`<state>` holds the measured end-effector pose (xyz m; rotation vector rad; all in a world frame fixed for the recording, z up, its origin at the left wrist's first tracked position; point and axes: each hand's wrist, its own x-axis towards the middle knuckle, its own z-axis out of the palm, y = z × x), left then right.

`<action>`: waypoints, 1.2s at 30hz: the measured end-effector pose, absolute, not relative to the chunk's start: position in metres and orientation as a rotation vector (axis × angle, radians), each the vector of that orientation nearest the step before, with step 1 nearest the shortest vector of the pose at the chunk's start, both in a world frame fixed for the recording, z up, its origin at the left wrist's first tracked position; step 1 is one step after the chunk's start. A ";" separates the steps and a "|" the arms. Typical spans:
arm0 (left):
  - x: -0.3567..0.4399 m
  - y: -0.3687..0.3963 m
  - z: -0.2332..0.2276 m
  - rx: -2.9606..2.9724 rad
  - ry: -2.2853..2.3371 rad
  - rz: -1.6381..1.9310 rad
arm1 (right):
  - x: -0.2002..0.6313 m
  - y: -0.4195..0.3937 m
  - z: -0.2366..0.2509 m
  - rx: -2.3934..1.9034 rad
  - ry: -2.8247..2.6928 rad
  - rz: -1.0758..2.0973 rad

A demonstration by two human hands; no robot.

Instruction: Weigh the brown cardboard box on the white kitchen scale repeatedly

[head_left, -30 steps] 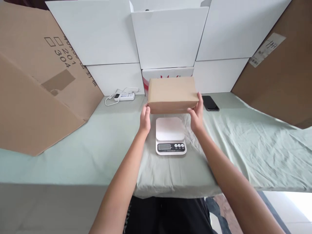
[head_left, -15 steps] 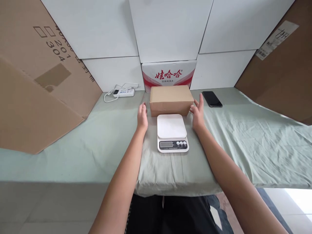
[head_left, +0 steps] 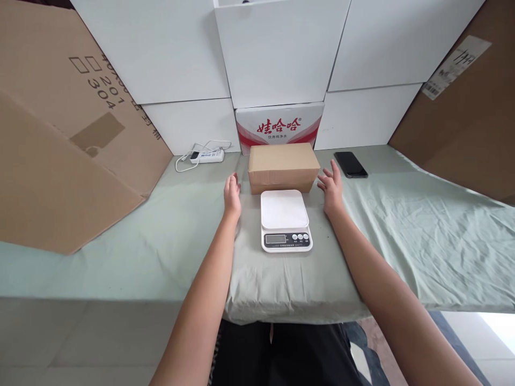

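Observation:
A small brown cardboard box [head_left: 284, 166] rests on the pale green cloth, just behind a white digital kitchen scale [head_left: 285, 220] with a bare platform. My left hand [head_left: 232, 193] hovers open to the left of the box, a short gap away from it. My right hand [head_left: 332, 186] hovers open on the box's right side, fingers spread, also not touching it. Both hands hold nothing.
A red-and-white printed carton [head_left: 279, 126] stands behind the box under stacked white cartons [head_left: 277, 53]. A white power strip with cable [head_left: 205, 156] lies at back left, a black phone [head_left: 350, 164] at back right. Large brown cardboard sheets [head_left: 60, 145] lean on both sides.
Both hands set the brown box down behind the scale, let go of it and have drawn slightly back and apart.

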<state>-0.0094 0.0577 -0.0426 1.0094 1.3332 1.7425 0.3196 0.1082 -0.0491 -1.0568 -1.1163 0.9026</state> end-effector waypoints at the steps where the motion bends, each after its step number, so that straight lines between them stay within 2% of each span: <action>1: -0.009 0.058 -0.042 1.015 1.327 1.734 | 0.320 0.108 -0.050 -1.053 -1.137 0.909; 6: -0.001 0.054 -0.041 1.043 1.307 1.684 | 0.317 0.107 -0.053 -1.002 -1.288 0.894; 16: 0.006 0.052 -0.040 1.117 1.298 1.562 | 0.306 0.093 -0.036 -1.001 -1.290 1.002; 36: 0.010 0.048 -0.043 1.239 1.267 1.506 | 0.295 0.084 -0.024 -0.969 -1.381 1.005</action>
